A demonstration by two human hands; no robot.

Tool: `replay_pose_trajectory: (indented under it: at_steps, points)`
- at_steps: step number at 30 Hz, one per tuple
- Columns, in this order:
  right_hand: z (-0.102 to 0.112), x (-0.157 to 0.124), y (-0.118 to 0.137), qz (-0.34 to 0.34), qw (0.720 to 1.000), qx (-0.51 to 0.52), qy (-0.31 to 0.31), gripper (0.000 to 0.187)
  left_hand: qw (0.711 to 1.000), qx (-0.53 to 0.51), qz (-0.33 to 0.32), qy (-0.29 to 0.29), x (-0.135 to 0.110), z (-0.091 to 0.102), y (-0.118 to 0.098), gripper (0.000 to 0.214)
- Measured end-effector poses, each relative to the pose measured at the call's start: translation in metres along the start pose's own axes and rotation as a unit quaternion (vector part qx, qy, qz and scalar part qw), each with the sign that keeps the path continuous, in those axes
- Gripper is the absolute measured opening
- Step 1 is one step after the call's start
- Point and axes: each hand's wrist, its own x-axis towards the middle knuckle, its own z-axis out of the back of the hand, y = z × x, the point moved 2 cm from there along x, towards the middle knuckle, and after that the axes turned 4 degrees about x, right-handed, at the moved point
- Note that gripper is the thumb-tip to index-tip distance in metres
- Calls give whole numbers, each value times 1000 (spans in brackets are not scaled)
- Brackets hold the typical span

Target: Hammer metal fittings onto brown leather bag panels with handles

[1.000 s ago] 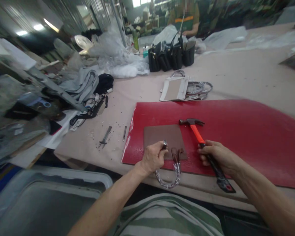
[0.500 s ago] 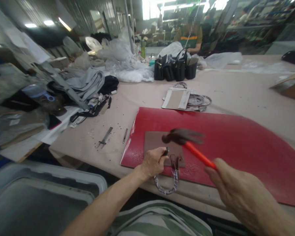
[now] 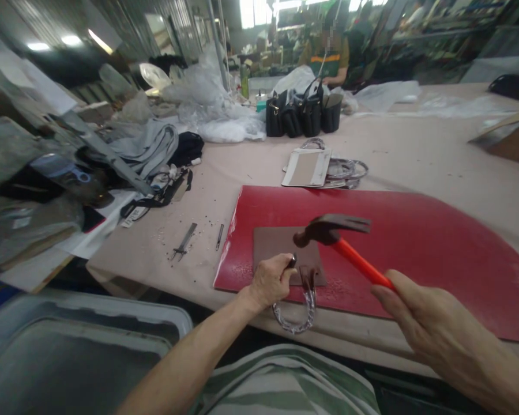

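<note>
My right hand (image 3: 419,311) is closed round the orange handle of a claw hammer (image 3: 328,229), whose dark head hangs in the air just above and right of my left hand. My left hand (image 3: 273,278) grips a short dark metal punch (image 3: 293,260), its top poking out between thumb and fingers; its lower end is hidden. Under that hand lies a brown piece of leather (image 3: 270,241) on a red board (image 3: 384,242). A braided bag handle (image 3: 294,328) wrapped in clear plastic loops over the table's front edge, its brown end tabs resting on the brown piece.
Left of the board lie a metal caliper-like tool (image 3: 185,241) and a thin metal rod (image 3: 219,237). Behind the board are a pale card (image 3: 306,168) and more wrapped handles (image 3: 348,169). Black bags (image 3: 303,114) stand farther back, near another person. A grey bin (image 3: 173,314) is at lower left.
The hammer has moved slightly up and right relative to my left hand, and its head is less blurred. My left hand keeps its hold on the punch. The whole view has shifted a little.
</note>
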Motion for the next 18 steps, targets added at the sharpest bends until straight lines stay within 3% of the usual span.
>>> replay_pose_trajectory:
  at_steps: [4, 6, 7, 10, 13, 16, 18]
  points:
    - [-17, 14, -40, -162, 977, 88, 111, 51, 1000, -7, -8, -2, 1, 1, 0, 14]
    - [-27, 19, -64, -209, 969, 70, 111, 48, 1000, -8, -10, 2, 1, 2, 0, 14]
    - [-31, 22, -73, -201, 976, 21, 87, 45, 1000, -8, -11, 4, 2, 2, 0, 14]
    - [-42, 32, -78, -72, 983, -169, -25, 38, 1000, -8, -15, 4, 2, 5, -1, 13]
    - [-65, 39, -54, 88, 973, -191, -91, 44, 1000, -9, -14, 17, 3, 9, 0, 11]
    - [-102, 43, -28, 178, 975, -126, -41, 49, 999, -6, -11, 40, 2, 11, 0, 10]
    - [-125, 42, -20, 181, 975, -129, 0, 50, 999, -6, -27, 47, 0, 10, -1, 10]
